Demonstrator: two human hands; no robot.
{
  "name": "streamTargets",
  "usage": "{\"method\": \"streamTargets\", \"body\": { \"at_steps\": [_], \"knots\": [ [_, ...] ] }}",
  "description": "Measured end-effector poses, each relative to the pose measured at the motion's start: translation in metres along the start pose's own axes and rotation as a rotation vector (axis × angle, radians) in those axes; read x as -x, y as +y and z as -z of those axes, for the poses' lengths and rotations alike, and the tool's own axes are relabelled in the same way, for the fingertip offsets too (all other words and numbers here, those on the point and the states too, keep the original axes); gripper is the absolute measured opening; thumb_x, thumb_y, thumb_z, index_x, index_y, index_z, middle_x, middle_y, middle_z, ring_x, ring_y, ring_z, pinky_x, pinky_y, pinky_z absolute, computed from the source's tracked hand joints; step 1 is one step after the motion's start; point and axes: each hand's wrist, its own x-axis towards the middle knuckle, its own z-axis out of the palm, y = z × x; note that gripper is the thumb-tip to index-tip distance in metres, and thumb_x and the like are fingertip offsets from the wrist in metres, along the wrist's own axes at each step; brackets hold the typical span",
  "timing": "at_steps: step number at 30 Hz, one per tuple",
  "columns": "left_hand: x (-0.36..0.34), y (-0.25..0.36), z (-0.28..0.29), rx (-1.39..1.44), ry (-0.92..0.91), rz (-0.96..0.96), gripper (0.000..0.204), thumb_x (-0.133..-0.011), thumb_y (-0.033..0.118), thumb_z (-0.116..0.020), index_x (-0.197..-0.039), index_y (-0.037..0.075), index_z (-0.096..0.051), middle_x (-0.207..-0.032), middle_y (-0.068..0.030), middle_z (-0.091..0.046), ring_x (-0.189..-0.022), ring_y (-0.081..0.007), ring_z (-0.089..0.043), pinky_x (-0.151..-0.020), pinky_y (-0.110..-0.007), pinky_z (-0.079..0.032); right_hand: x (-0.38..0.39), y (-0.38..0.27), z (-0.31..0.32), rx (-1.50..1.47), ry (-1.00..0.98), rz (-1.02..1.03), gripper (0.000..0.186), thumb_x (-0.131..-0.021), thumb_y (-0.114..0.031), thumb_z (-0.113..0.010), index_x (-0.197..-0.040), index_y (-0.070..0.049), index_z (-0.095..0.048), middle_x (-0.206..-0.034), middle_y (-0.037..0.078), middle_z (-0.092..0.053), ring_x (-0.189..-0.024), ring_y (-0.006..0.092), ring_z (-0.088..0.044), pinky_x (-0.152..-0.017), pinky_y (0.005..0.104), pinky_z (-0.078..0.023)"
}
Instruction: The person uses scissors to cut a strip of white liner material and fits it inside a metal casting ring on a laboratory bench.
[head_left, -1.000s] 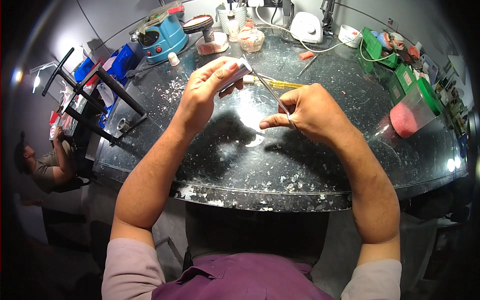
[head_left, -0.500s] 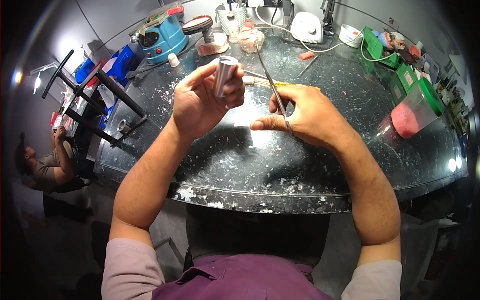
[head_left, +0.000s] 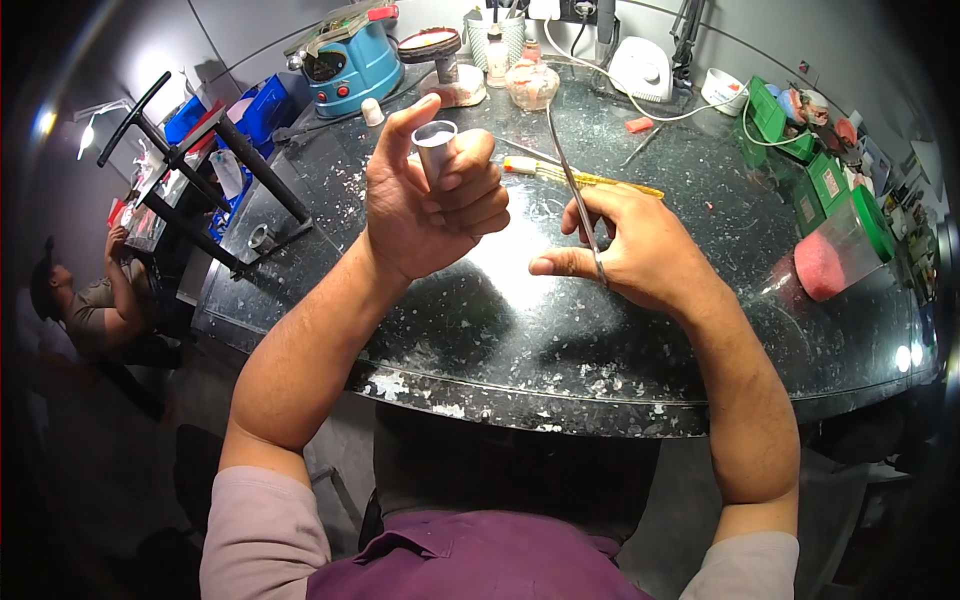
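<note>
My left hand is raised over the dark speckled worktop, fingers curled around a short grey metal tube held upright with its open end up. My right hand sits to the right and slightly lower, pinching long thin metal tweezers whose tips point up and away toward the back of the bench. The two hands are apart. A yellow-handled tool lies on the worktop behind them.
At the back stand a blue machine, a glass jar, a white device and cables. Green boxes and a clear jar with pink contents sit at right. Another person sits at far left, beside a black frame.
My left hand has lifted and turned the tube from lying sideways to standing upright. My right hand has swung the tweezers from near level to pointing upward.
</note>
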Motion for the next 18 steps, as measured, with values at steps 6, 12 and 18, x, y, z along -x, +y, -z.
{"method": "streamTargets", "body": {
  "at_steps": [6,12,18],
  "knots": [
    [-0.003,-0.010,-0.009,-0.076,0.200,-0.086,0.028,-0.096,0.037,-0.050,-0.102,0.010,-0.054,-0.069,0.0032,-0.045,-0.053,-0.0070,-0.035,-0.054,-0.023,-0.029,0.000,0.005,0.000,-0.006,0.021,0.003,0.078,-0.066,-0.075,-0.075,-0.082,0.000,-0.062,-0.078,0.014,-0.062,-0.080,0.0295,-0.063,-0.072,0.0387,-0.050],
    [-0.009,-0.016,-0.023,-0.144,0.518,-0.140,0.032,-0.102,0.033,-0.050,-0.119,0.007,-0.054,-0.083,0.0017,-0.050,-0.069,-0.0083,-0.044,-0.061,-0.025,-0.038,0.000,0.003,0.002,-0.026,0.037,-0.002,0.080,-0.066,-0.076,-0.073,-0.087,0.000,-0.062,-0.079,0.014,-0.063,-0.080,0.0300,-0.064,-0.073,0.0393,-0.050],
    [-0.004,-0.009,-0.008,-0.027,0.281,-0.018,0.038,-0.099,0.036,-0.044,-0.113,0.001,-0.051,-0.083,-0.0011,-0.045,-0.064,-0.0096,-0.039,-0.056,-0.021,-0.034,0.000,0.004,0.003,-0.017,0.038,-0.022,0.082,-0.066,-0.077,-0.073,-0.090,0.000,-0.063,-0.080,0.014,-0.063,-0.080,0.0295,-0.064,-0.072,0.0393,-0.050]
  ]
}}
